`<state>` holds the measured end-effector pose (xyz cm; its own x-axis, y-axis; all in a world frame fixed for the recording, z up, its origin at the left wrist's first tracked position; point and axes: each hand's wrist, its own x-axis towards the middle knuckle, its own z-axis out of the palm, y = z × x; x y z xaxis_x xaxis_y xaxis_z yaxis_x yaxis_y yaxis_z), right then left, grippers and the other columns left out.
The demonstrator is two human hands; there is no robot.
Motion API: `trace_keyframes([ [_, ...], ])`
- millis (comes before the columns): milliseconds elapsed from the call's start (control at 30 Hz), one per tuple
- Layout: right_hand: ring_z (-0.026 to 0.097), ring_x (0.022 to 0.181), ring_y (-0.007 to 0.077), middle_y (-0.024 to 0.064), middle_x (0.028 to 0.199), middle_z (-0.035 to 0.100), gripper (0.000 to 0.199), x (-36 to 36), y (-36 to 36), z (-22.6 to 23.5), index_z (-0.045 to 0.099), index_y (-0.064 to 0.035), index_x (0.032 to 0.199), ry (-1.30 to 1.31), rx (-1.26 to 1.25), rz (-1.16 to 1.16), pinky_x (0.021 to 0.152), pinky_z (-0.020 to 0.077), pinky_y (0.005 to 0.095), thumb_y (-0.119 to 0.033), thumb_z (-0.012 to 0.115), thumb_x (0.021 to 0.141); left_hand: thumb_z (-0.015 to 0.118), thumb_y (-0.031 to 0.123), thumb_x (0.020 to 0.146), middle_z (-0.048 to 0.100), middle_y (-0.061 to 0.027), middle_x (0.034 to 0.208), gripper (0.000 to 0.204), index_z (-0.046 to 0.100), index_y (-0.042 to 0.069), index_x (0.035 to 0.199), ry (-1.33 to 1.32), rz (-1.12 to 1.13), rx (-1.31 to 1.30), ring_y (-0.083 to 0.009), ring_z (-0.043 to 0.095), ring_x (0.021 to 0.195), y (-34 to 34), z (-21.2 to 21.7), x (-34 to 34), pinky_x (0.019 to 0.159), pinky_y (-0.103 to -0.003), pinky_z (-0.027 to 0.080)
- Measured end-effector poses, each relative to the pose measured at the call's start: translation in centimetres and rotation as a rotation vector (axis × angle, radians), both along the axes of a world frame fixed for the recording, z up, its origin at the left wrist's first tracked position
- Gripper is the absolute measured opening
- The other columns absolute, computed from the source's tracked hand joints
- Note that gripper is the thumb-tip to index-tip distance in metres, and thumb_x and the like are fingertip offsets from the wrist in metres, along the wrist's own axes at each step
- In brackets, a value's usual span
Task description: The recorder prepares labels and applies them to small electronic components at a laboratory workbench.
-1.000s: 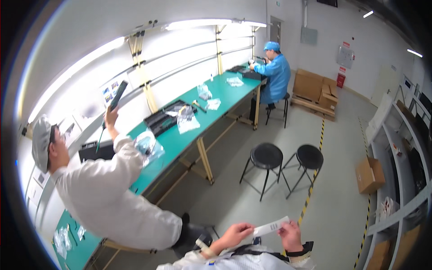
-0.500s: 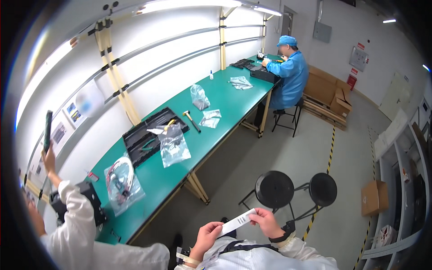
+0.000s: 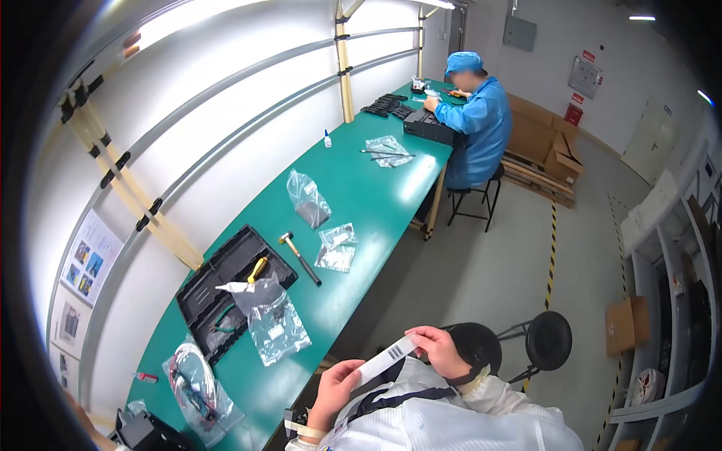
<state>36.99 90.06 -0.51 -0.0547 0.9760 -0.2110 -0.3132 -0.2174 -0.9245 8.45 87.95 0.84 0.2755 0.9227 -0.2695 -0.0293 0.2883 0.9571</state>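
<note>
Between my two hands stretches a narrow white strip point(image 3: 386, 359) with dark printed marks, in front of my white coat. My left hand point(image 3: 336, 388) pinches its lower left end. At the upper right end, my right hand point(image 3: 445, 353) grips it between thumb and fingers. The strip is tilted, its right end higher. The green workbench point(image 3: 353, 233) runs along my left, apart from both hands.
On the bench lie an open black tool case point(image 3: 214, 278), a hammer point(image 3: 301, 259), clear bags point(image 3: 280, 331) and bagged cables point(image 3: 197, 391). A co-worker in blue point(image 3: 481, 128) sits at the far end. Black stools point(image 3: 547, 340) stand right of the bench; shelves point(image 3: 681, 301) line the right.
The view has shifted, bringing the bench lower in the picture. The white-sleeved person at left has mostly left view. Both my hands still hold the strip, now slightly higher.
</note>
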Motion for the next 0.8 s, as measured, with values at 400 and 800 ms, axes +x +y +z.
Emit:
trace_keyframes([
  [400, 0.057, 0.077, 0.0060, -0.0014, 0.091, 0.069, 0.023, 6.4, 26.7, -2.2, 0.073, 0.0018, 0.117, -0.014, 0.024, 0.231, 0.071, 0.0475, 0.0219, -0.014, 0.065, 0.102, 0.062, -0.002, 0.094, 0.073, -0.0074, 0.109, 0.031, 0.067, -0.005, 0.124, 0.044, 0.195, 0.014, -0.0120, 0.067, 0.095, 20.6, -1.6, 6.2, 0.087, -0.026, 0.053],
  [800, 0.060, 0.080, 0.0055, -0.0010, 0.093, 0.072, 0.021, 16.5, 47.8, -1.5, 0.075, -0.0002, 0.114, -0.131, 0.048, 0.303, 0.071, 0.0484, 0.0224, -0.016, 0.068, 0.102, 0.069, -0.002, 0.094, 0.072, -0.0049, 0.101, 0.027, 0.067, -0.006, 0.121, 0.026, 0.268, -0.145, -0.0100, 0.066, 0.088, 40.1, -1.2, 15.5, 0.080, -0.023, 0.052],
])
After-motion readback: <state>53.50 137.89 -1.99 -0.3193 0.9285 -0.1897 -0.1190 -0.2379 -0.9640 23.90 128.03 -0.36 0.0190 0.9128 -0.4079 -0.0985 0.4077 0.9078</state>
